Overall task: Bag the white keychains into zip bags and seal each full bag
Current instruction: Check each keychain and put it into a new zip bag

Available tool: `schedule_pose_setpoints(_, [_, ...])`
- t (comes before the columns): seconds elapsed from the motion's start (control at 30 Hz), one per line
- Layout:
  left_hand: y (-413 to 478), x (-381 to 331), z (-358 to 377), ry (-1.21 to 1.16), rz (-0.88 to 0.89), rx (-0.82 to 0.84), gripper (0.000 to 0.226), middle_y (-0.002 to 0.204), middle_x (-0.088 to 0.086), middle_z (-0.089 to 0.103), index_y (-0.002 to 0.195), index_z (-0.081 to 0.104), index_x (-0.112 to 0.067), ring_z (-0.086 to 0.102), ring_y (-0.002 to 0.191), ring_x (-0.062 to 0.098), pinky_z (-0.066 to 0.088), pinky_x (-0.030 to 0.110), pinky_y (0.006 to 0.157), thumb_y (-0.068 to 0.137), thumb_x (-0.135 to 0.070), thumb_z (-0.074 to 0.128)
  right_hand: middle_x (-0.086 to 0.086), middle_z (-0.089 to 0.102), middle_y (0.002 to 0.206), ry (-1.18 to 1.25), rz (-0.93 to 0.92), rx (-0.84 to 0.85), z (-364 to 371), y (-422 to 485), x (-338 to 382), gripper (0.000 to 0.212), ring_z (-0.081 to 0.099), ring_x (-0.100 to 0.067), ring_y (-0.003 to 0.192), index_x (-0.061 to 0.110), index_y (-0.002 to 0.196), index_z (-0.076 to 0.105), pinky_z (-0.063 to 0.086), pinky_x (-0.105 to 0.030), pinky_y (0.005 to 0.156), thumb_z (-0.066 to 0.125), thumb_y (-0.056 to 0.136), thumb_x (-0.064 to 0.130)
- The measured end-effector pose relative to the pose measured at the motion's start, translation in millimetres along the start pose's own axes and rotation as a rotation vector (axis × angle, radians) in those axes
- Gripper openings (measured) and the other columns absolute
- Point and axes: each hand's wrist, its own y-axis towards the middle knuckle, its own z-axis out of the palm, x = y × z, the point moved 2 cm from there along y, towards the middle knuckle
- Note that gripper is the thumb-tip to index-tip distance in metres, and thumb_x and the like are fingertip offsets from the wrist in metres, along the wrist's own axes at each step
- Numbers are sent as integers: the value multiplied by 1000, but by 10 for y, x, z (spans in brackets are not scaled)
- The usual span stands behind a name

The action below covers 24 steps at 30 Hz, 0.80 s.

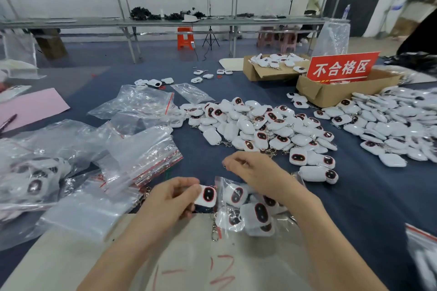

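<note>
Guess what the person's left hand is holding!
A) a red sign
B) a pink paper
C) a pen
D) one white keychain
D: the left hand pinches one white keychain, dark face showing, right beside the partly filled zip bag.

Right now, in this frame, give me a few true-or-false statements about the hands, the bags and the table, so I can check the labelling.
1. The left hand holds a white keychain. True.
2. The zip bag beside that keychain is empty. False: it holds several keychains.
3. The red sign stands in a cardboard box. True.
4. The pink sheet lies right of the loose keychain pile. False: it lies far to the left of it.
</note>
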Motion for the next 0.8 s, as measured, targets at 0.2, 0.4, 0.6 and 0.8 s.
schedule_pose_setpoints(0.2, [-85, -107, 218, -77, -80, 118, 15, 58, 3, 62, 113, 65, -2, 57, 50, 10, 48, 16, 50, 99, -4, 60, 14, 55, 65, -117, 45, 134, 26, 11, 105, 39, 51, -4, 65, 21, 72, 62, 41, -26, 68, 55, 99, 49])
schedule_pose_setpoints(0.4, [-127, -55, 364, -201, -126, 141, 13, 64, 8, 63, 108, 68, 3, 56, 52, 11, 50, 18, 53, 98, -1, 60, 8, 74, 91, -41, 76, 241, -25, -51, 54, 24, 67, -10, 88, 16, 96, 76, 53, -32, 89, 63, 97, 37])
schedule_pose_setpoints(0.6, [-178, -21, 402, -4, 20, 179, 20, 68, 7, 59, 96, 74, -9, 52, 57, 15, 47, 29, 56, 101, -22, 60, 15, 72, 97, -29, 84, 194, -18, -50, 27, 5, 65, -1, 94, 37, 89, 71, 48, -17, 86, 68, 94, 35])
schedule_pose_setpoints(0.8, [-281, -11, 455, 174, 201, 186, 9, 84, 10, 73, 103, 73, -29, 62, 66, 18, 57, 37, 67, 94, -29, 72, 11, 74, 97, 2, 77, 129, 4, -104, 24, 5, 67, -6, 97, 32, 93, 72, 52, -28, 94, 67, 94, 32])
